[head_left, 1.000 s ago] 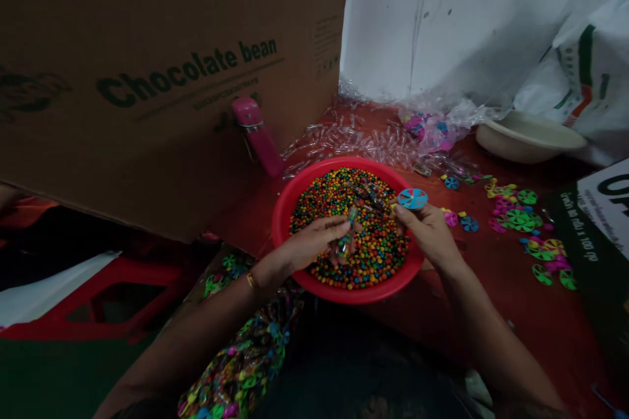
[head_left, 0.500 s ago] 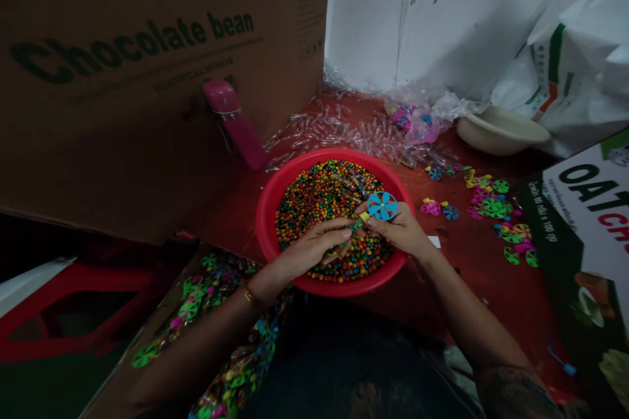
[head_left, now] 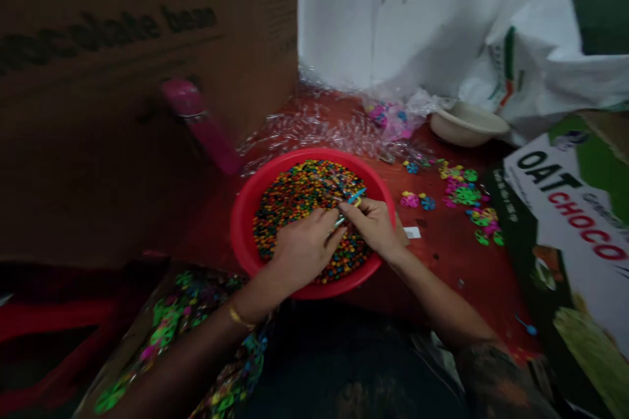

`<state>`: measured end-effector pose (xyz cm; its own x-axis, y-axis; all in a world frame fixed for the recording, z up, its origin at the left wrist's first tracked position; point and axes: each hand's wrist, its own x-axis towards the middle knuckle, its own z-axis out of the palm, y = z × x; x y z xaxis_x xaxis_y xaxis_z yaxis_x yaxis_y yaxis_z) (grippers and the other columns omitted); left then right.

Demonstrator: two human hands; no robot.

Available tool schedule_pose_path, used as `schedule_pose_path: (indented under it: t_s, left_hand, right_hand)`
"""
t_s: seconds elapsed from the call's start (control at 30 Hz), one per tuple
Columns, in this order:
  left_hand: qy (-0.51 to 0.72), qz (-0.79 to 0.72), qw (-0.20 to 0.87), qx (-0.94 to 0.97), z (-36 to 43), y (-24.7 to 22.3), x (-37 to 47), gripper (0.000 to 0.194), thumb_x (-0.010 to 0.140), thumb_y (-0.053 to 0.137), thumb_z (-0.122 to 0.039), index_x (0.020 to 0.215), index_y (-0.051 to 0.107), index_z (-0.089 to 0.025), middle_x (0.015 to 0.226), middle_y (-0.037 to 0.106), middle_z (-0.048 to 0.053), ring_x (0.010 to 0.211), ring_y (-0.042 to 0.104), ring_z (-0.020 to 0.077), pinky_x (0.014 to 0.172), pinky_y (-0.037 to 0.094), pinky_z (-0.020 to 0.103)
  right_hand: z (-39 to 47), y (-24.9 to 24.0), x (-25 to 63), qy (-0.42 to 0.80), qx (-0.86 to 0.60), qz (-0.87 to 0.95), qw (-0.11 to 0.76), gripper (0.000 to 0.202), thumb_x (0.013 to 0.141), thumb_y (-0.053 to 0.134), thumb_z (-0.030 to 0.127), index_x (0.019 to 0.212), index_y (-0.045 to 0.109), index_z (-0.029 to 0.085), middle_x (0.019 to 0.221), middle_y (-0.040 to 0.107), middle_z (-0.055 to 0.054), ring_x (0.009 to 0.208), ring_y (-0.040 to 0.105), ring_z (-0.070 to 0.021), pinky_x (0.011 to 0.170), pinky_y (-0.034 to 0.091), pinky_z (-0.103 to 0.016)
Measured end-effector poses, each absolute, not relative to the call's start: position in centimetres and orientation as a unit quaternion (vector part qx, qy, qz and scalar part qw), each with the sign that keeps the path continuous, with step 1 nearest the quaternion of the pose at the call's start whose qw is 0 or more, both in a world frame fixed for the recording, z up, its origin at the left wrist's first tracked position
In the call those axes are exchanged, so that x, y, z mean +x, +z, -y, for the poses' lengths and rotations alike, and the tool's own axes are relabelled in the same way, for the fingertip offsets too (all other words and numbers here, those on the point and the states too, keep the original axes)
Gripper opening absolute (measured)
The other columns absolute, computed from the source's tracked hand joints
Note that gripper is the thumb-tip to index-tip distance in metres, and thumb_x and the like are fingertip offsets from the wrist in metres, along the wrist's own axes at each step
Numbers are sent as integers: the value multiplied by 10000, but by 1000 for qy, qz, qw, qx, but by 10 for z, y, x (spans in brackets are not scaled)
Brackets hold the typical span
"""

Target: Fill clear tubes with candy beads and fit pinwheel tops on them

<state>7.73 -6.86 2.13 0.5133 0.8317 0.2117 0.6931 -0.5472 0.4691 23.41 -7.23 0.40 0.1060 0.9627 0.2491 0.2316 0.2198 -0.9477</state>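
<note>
Both hands meet over a red basin (head_left: pixel 242 226) of small multicoloured candy balls (head_left: pixel 295 193). My left hand (head_left: pixel 301 245), back up, is closed around a small clear plastic tube (head_left: pixel 338 220), most of which the fingers hide. Pinched in my right hand (head_left: pixel 372 226) is a yellow cap with a blue pinwheel (head_left: pixel 357 196), now seen nearly edge-on. The cap is at the tube's end; whether it is fully seated I cannot tell. A few clear tubes lie on the candies behind the hands.
Behind the basin lies a heap of empty clear tubes (head_left: pixel 314 127). Pinwheel caps (head_left: pixel 464 193) are scattered to the right, near an OAT CHOCO box (head_left: pixel 565 190). A beige bowl (head_left: pixel 469 126) stands farther back. A big cardboard box (head_left: pixel 98 163) is at left, and a carton of pinwheel pieces (head_left: pixel 164 321) below.
My left hand has rolled over, its back now covering most of the tube. The blue pinwheel has turned from face-on to nearly edge-on. The whole view has swung right.
</note>
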Motion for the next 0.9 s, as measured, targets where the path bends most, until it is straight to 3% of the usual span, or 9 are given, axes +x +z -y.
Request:
schedule_pose_path:
  t_s: [0.13,0.2,0.33,0.4,0.53,0.6,0.67,0.8,0.9]
  left_hand:
    - [152,-366,488,778,54,21,64,548,865,182,-516,1117,526,-171,694,601,49,420,445,121,397,360,250]
    - [131,-377,473,786,50,18,63,538,845,241,-545,1088,549,-176,647,584,37,441,457,128,422,383,252]
    - [211,-494,282,795,58,13,72,423,799,428,-500,1047,567,-187,868,591,85,718,559,192,557,422,259]
    - [227,-527,234,784,62,12,74,418,774,476,-513,1031,560,-195,871,587,77,723,559,195,546,404,249]
    - [167,-456,489,725,65,13,70,525,788,366,-628,1060,512,-204,659,564,19,530,507,141,440,343,217]
    - [154,-416,558,702,66,12,69,526,823,278,-617,1017,522,-195,591,530,6,493,479,128,438,342,217]
    - [179,-418,475,753,68,9,71,446,837,325,-557,991,534,-195,583,526,-1,525,498,130,492,369,227]
    - [203,-480,189,833,76,3,79,332,844,381,-437,971,561,-189,670,610,29,613,570,167,541,368,247]
    - [210,-492,126,835,83,5,69,331,858,365,-434,923,578,-189,727,642,34,656,594,169,564,385,242]
  right_hand:
    - [79,30,243,237,-489,640,544,306,761,554,396,556,503,174,508,435,44,500,392,-65,503,339,-206]
    - [77,31,246,220,-483,659,533,313,757,553,406,549,487,181,515,433,47,503,384,-63,508,335,-206]
    - [61,8,241,276,-531,584,548,397,789,499,458,515,413,183,491,376,54,479,330,-60,460,280,-209]
    - [56,-1,236,311,-533,553,560,420,797,484,478,508,392,187,472,342,60,461,306,-60,442,257,-214]
    - [62,7,234,313,-472,603,562,399,783,516,460,510,414,188,480,388,55,473,348,-62,476,304,-213]
    - [68,13,235,305,-445,640,547,383,781,520,442,507,429,190,482,412,50,477,365,-65,491,322,-213]
    - [71,14,234,302,-441,647,543,390,789,505,436,497,416,194,479,406,48,472,360,-68,482,319,-214]
    - [66,3,226,275,-473,642,538,397,806,480,438,502,407,193,490,405,41,481,376,-73,486,323,-218]
    - [67,2,226,263,-463,692,487,376,819,485,448,552,490,183,526,469,28,506,431,-81,511,351,-219]
